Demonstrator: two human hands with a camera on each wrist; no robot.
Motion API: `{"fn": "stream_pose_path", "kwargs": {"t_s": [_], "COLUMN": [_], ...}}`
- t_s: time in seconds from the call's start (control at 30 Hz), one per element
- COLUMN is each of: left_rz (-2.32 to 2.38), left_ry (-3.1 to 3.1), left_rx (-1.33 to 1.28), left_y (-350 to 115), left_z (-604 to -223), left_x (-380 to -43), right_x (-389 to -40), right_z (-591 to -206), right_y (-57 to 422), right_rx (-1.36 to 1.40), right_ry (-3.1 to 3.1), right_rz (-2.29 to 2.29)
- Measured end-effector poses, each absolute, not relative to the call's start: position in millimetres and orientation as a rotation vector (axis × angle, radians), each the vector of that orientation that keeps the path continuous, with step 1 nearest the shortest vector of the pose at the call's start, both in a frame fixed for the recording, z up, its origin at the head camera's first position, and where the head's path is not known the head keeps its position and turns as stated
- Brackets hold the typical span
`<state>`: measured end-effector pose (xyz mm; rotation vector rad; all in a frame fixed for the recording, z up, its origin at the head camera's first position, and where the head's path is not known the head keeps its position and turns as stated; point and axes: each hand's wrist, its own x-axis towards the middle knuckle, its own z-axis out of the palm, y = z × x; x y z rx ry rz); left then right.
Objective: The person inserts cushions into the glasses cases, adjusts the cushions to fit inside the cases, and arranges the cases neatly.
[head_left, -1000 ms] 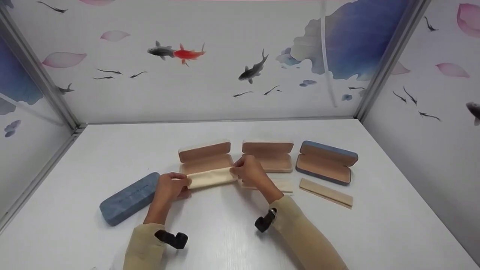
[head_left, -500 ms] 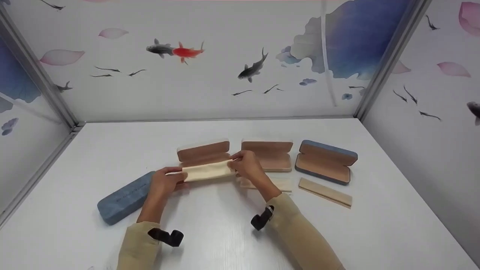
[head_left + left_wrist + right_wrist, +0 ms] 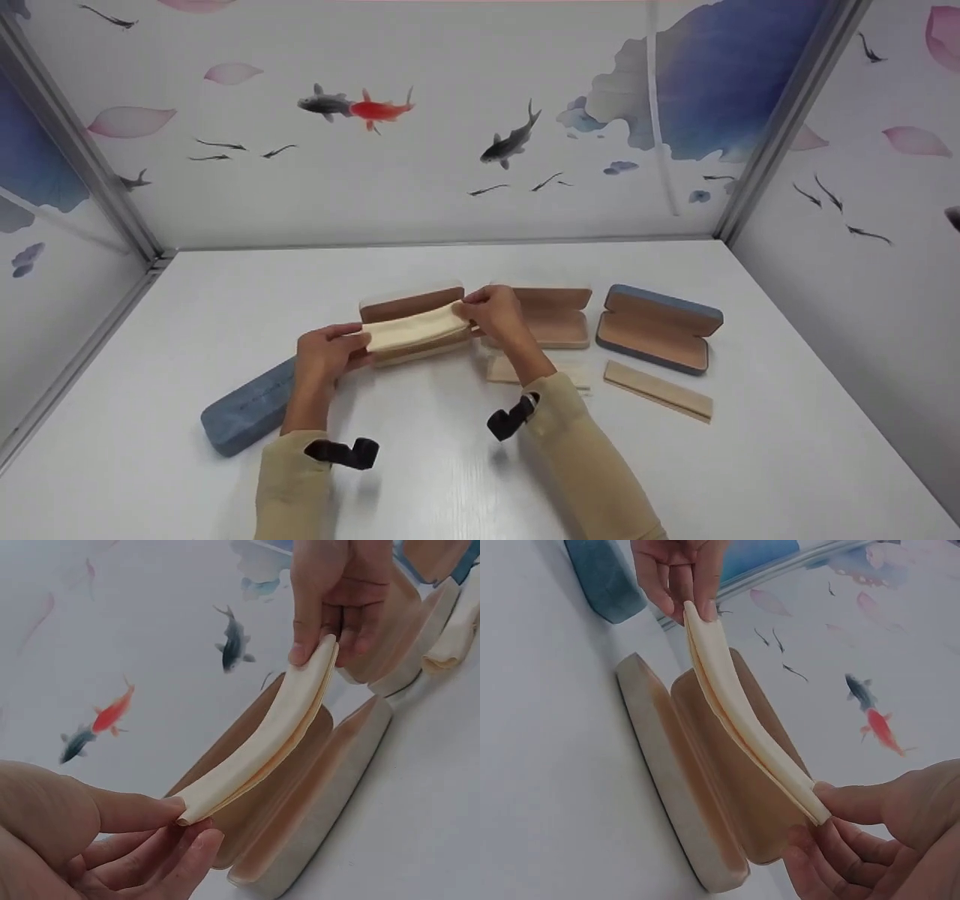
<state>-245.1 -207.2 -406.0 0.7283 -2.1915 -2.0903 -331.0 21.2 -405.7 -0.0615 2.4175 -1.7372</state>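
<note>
My left hand (image 3: pixel 322 361) pinches one short end of a folded cream cloth (image 3: pixel 412 328), thumb on top and fingers beneath. At the other end, the thumb and fingers of my right hand (image 3: pixel 501 311) pinch it the same way. The strip is stretched between both hands and sags a little, its folded layers showing along one long edge in the left wrist view. It hangs above an open eyeglass case (image 3: pixel 330 817) with a pale outside and tan lining. In the right wrist view the case's base (image 3: pixel 649 735) shows beside the cloth, lid tilted back.
A closed blue eyeglass case (image 3: pixel 244 412) lies at left, partly behind my left arm. To the right stand an open pale case (image 3: pixel 562 328) and an open blue case (image 3: pixel 652 341). Before them lie folded cloths, one pale (image 3: pixel 502 369), one beige (image 3: pixel 660 391).
Both hands have carried the cloth away from my body, so it now overlaps the left open case and the front of its base shows below. Both ends stay pinched.
</note>
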Motion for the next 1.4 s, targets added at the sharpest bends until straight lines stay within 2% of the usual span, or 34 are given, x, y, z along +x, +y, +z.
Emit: {"fn": "stream_pose_path", "kwargs": {"t_s": [0.5, 1.4], "left_rz": [-1.913, -1.539], "left_ry": [-2.178, -2.255], "left_rx": [0.666, 0.666], "left_y": [-198.5, -185.7], "left_z": [-424.1, -443.8], "left_x": [-256.1, -259.5], "right_x": [-335.6, -332.9], "right_z": [-427.1, -442.5], "right_y": [14.4, 7.9], "right_rx": [-0.039, -0.094], "right_ry": [2.448, 2.643], "right_rz": [-1.852, -1.731]}}
